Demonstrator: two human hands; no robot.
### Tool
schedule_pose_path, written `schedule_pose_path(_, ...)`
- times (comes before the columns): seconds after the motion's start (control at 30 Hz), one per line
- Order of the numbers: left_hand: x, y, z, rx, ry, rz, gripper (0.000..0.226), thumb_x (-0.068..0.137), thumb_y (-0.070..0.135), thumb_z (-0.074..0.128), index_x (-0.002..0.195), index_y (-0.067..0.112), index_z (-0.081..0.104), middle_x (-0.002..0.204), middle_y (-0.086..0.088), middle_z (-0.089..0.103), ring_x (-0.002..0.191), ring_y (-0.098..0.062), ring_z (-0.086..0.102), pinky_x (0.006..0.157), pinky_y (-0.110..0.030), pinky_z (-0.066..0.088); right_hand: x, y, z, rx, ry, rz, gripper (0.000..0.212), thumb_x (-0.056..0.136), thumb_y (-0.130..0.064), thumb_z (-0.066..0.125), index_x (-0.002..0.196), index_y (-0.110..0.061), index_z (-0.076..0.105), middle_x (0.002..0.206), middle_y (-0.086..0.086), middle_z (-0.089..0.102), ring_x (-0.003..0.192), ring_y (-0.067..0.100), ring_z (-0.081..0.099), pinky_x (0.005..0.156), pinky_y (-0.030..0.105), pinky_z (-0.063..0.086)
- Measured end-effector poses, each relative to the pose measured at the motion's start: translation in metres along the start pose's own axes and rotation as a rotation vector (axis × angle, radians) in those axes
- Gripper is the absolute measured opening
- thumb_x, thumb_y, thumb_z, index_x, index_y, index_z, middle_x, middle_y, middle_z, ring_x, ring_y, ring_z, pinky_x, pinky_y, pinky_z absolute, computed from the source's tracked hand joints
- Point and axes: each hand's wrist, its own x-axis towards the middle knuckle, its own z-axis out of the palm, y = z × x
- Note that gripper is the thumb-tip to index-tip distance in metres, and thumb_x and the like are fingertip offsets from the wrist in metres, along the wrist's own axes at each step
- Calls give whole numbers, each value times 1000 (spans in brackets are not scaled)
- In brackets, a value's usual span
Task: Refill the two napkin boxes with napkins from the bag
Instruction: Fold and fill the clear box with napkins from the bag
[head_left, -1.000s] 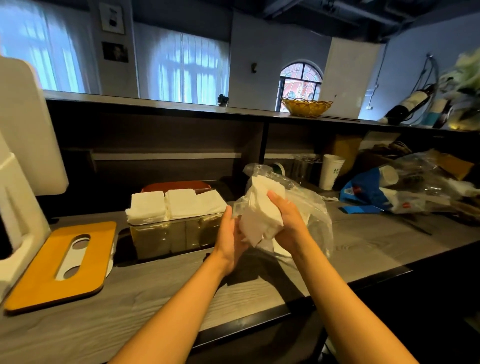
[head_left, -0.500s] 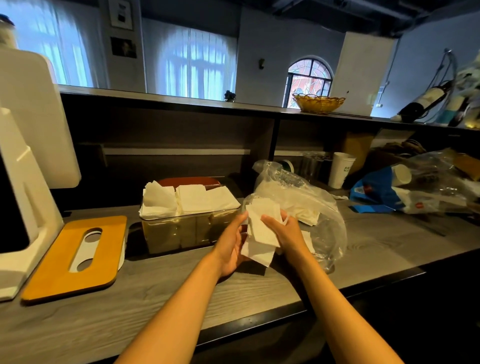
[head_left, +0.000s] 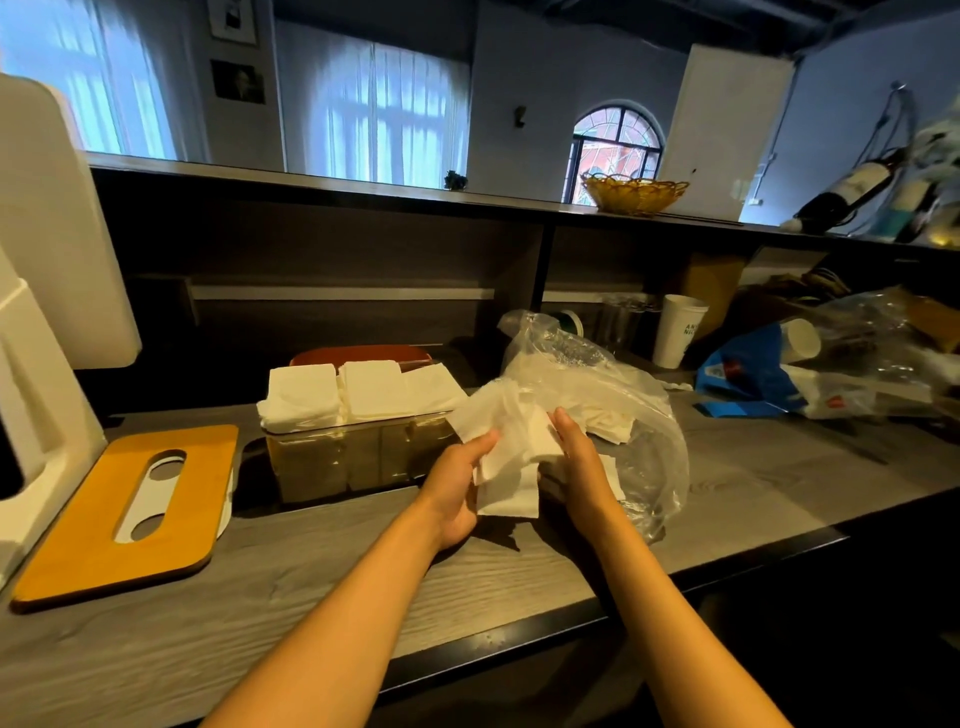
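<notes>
A bunch of white napkins (head_left: 511, 457) hangs between my two hands just above the counter. My left hand (head_left: 457, 483) holds their left side with thumb and fingers. My right hand (head_left: 576, 457) grips their right side. Behind them lies a clear plastic bag (head_left: 613, 384) with more napkins inside. To the left stands a clear napkin box (head_left: 358, 457), lid off, with white napkin stacks (head_left: 358, 389) heaped above its rim. A red-brown box (head_left: 363, 356) sits behind it, mostly hidden. A wooden lid with a slot (head_left: 124, 509) lies at the left on a white box.
A large white device (head_left: 47, 291) stands at the far left. A white paper cup (head_left: 678, 330), glasses and a blue-and-clear packet of cups (head_left: 769, 374) crowd the right of the grey counter (head_left: 260, 597). A dark shelf wall rises behind; a yellow basket (head_left: 634, 195) sits on top.
Both hands have drawn the napkins out of the bag and lowered them toward the counter, slightly left. The bag has slumped back down onto the counter behind them.
</notes>
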Motion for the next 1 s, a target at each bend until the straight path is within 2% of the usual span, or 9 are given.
schedule_pose_path(0.1,-2,-1,2,-84,-35,-14,28,99,29,52,124,19,61,108,-10,73,98,-26,68,76,-39,55,-3,-1,-5,39,-41,22,43,97,-54,44,120,-22,60,114,10,69,104,25,64,87,38,52)
schedule_pose_path(0.2,-3,-2,3,-73,-28,-5,28,99,31,50,122,20,61,107,-9,72,99,-26,66,77,-39,54,-3,-1,-8,89,-48,88,45,93,-50,52,125,-19,59,115,12,68,107,30,63,93,43,51)
schedule_pose_path(0.3,-4,-3,3,-62,-6,1,27,100,32,49,122,20,61,102,-8,72,96,-26,65,77,-39,54,-1,0,-14,205,-11,8,38,91,-27,63,125,-11,58,112,14,68,102,31,64,75,35,57)
schedule_pose_path(0.37,-3,-4,2,-60,9,11,25,101,31,49,121,22,59,105,-9,71,100,-27,65,78,-40,55,0,0,-15,253,80,-68,44,90,-12,66,132,-14,53,117,12,65,103,32,65,68,34,59)
schedule_pose_path(0.47,-2,-4,3,-74,16,0,19,102,27,48,118,24,59,107,-8,72,102,-28,66,79,-42,56,3,0,-16,261,184,-92,60,87,-8,68,141,-17,44,125,10,59,109,31,64,76,37,60)
schedule_pose_path(0.57,-1,-3,2,-106,32,-29,18,102,23,49,117,22,59,106,-8,71,101,-28,66,81,-43,55,4,2,-18,387,123,-17,46,92,-12,62,136,-8,51,120,14,66,103,29,66,71,35,59)
schedule_pose_path(0.7,1,-4,0,-104,36,-53,18,102,22,49,117,20,59,108,-10,71,102,-28,66,80,-43,55,3,3,-17,144,205,-23,27,93,-10,62,120,-8,61,104,13,70,88,27,68,65,33,55)
schedule_pose_path(0.87,2,-5,0,-60,49,-70,19,103,20,47,117,17,60,106,-10,72,97,-26,67,73,-39,54,4,-1,-19,-120,408,-275,11,86,-9,69,92,-17,67,89,2,70,86,22,67,70,32,56)
schedule_pose_path(1.0,1,-4,0,-71,58,-79,15,103,17,47,110,16,61,104,-10,71,95,-26,67,77,-41,54,2,1,-26,-175,511,-414,13,90,-2,61,96,-13,66,91,3,67,86,16,63,74,28,52)
